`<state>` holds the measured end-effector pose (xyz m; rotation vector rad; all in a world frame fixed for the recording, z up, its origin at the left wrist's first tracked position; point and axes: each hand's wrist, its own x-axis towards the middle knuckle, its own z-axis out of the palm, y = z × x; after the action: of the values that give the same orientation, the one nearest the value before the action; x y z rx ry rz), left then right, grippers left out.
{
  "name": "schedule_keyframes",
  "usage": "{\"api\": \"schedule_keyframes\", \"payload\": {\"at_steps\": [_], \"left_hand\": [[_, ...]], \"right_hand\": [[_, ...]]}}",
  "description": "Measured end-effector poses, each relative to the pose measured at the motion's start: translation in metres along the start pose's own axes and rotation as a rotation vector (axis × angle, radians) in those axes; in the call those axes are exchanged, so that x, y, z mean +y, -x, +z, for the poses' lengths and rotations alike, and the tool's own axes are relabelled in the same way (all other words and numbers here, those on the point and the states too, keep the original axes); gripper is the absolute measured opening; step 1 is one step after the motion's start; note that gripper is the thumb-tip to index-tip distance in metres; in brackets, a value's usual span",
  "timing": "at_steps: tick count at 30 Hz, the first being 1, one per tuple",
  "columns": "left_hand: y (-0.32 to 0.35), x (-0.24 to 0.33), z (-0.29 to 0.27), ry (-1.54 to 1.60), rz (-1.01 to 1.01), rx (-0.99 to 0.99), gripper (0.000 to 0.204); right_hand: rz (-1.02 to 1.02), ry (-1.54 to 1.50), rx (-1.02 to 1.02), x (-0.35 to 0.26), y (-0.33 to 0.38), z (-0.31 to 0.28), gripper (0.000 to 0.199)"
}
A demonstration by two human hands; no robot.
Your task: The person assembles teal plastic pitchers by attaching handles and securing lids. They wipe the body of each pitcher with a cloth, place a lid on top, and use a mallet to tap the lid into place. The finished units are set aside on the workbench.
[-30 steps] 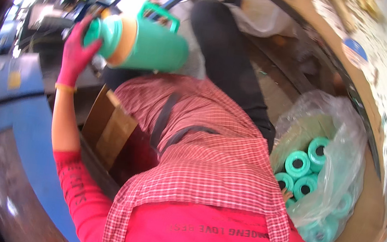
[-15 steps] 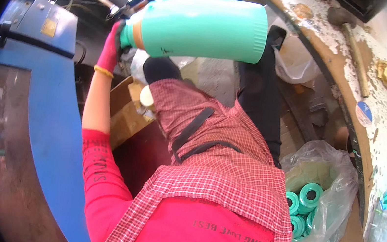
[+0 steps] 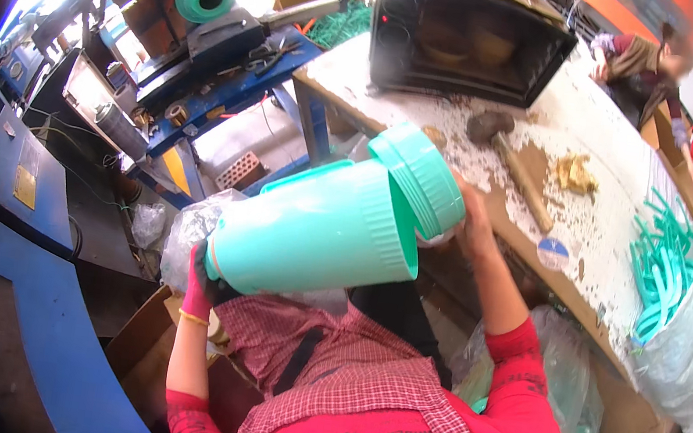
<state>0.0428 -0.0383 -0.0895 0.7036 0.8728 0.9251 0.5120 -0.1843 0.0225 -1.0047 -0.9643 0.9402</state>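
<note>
My left hand, in a pink glove with a dark palm, is closed round the narrow end of a turquoise vacuum flask casing. The casing lies tilted across my lap, its wide ribbed end open toward the right. A handle shows along its far side. At that open end, my bare right hand grips a turquoise threaded base cap. The cap sits at an angle to the mouth, its lower part apart from the rim. Most of my right fingers are hidden behind the cap.
A white, worn worktable bears a hammer and a black oven. Turquoise strips fill a sack at right. A blue machine stands left. Beside me are a plastic bag and, farther off, another person.
My right hand has come into view with the base cap, now at the casing's wide end. The casing has moved lower, its wide end now open to the right. The view has shifted toward the table.
</note>
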Motion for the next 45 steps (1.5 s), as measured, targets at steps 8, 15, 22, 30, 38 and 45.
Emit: {"api": "schedule_keyframes", "payload": {"at_steps": [8, 15, 22, 30, 38, 45], "left_hand": [[0.015, -0.009, 0.007, -0.599, 0.550, -0.148, 0.052], [0.004, -0.002, 0.018, 0.007, 0.054, -0.158, 0.055], [0.033, 0.031, 0.034, -0.219, 0.794, -0.236, 0.078], [0.022, 0.050, 0.066, -0.398, 1.021, 0.293, 0.041], [0.068, 0.063, 0.084, -0.454, 1.668, 0.019, 0.048], [0.035, 0.049, 0.054, 0.292, 0.506, 0.173, 0.049]], "right_hand": [[-0.677, 0.870, 0.047, -0.003, -0.020, 0.034, 0.090], [-0.837, 0.812, -0.079, -0.014, -0.014, 0.025, 0.092], [-0.502, 0.534, 0.154, 0.000, -0.021, 0.030, 0.069], [-0.510, 0.387, 0.123, 0.009, -0.022, 0.052, 0.068], [0.137, -0.007, 0.047, 0.014, -0.045, 0.047, 0.068], [-0.972, 0.621, -0.028, 0.014, -0.041, 0.063, 0.071]]}}
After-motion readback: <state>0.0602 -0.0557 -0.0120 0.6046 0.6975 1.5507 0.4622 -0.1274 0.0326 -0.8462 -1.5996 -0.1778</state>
